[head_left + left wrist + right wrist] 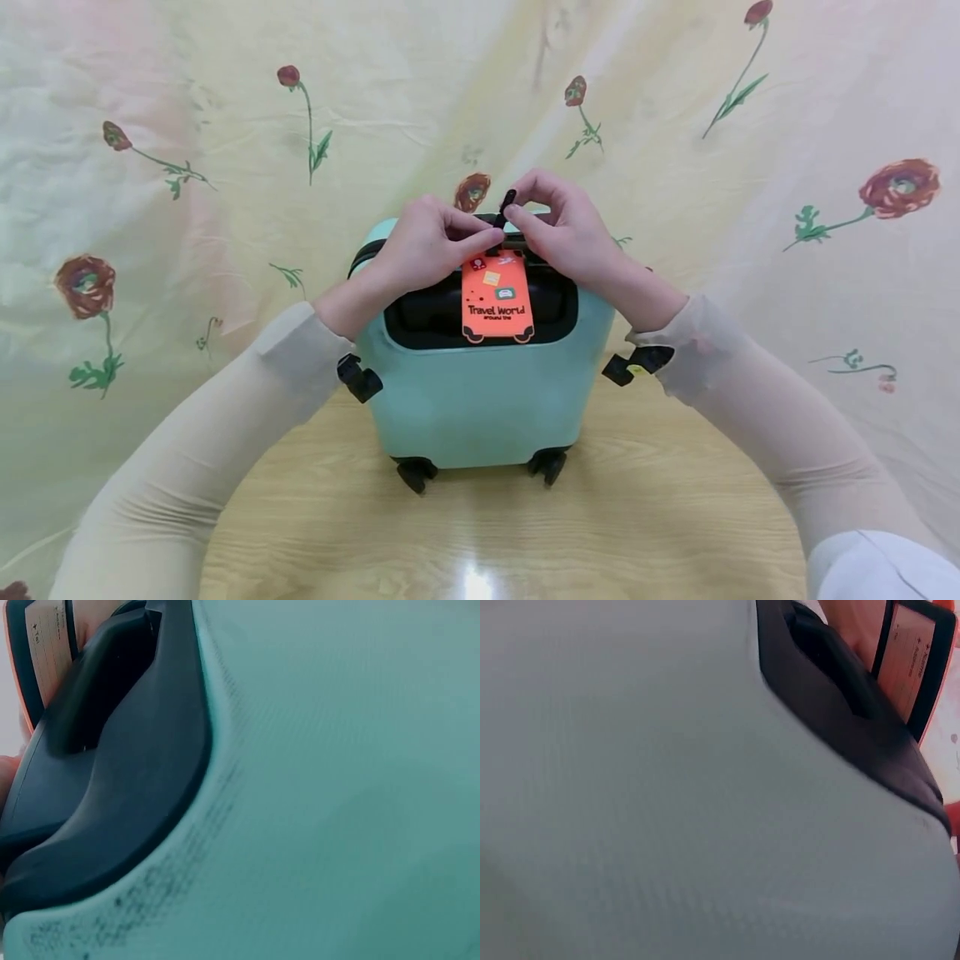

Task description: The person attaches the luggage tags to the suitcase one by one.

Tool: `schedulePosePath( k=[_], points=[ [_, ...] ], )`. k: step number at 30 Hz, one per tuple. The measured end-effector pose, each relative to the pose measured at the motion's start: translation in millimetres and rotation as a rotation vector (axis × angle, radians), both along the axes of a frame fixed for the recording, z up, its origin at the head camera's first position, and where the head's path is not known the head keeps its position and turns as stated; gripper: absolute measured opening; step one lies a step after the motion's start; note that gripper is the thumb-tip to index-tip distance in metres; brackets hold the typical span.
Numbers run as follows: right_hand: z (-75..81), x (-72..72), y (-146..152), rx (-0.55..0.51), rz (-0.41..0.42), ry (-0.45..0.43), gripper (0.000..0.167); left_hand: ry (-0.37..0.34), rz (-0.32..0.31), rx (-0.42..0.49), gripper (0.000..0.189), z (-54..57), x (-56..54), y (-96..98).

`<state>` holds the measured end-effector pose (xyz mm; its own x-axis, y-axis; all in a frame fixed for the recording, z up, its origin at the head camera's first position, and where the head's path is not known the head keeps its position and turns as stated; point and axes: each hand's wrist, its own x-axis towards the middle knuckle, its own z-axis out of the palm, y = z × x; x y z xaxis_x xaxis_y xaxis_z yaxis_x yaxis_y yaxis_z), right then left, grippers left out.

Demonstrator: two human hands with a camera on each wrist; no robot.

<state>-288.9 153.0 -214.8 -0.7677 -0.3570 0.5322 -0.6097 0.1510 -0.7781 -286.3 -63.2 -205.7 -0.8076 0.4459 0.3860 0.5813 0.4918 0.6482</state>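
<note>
A mint-green suitcase (480, 400) stands upright, its black handle recess (420, 308) toward the head camera. An orange luggage tag (495, 292) printed "Travel World" hangs over that recess. From its top rises a black strap (506, 207). My left hand (427, 246) pinches the strap low, just above the tag. Higher up, my right hand (566, 229) pinches the strap near its end between thumb and fingers. Both wrist views show the tag's other side, a pale lined label (49, 645), beside the black handle (836, 667). Fingers partly hide the strap's lower part.
The suitcase's black wheels (416, 473) rest on a wooden table (487, 533). Close behind hangs a pale cloth (225, 92) with printed red flowers. Black wrist mounts (360, 379) hang below both sleeves, beside the suitcase's sides.
</note>
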Motion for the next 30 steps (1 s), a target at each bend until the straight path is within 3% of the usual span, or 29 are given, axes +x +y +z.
schedulePosePath(
  k=[8,20,23,25,30],
  points=[
    [2.3,-0.3,0.6,0.07,-0.021,0.015,0.007,0.02,-0.03,0.027,0.021,-4.2,-0.7,2.2],
    [-0.4,-5.4,-6.7,0.002,-0.042,0.04,0.007,-0.02,-0.002,0.001,0.023,0.6,-4.7,-6.2],
    [1.1,-6.9,-6.7,0.071,-0.071,0.082,0.011,0.025,-0.005,-0.045,0.026,3.2,-5.0,-13.5],
    [3.6,-4.6,-2.1,0.169,-0.132,0.134,0.015,0.097,0.002,-0.1,0.03,6.2,-2.0,-21.0],
    [9.5,10.6,28.0,0.421,-0.255,0.264,0.037,0.273,0.094,-0.262,0.048,5.5,19.9,-59.2]
  ],
)
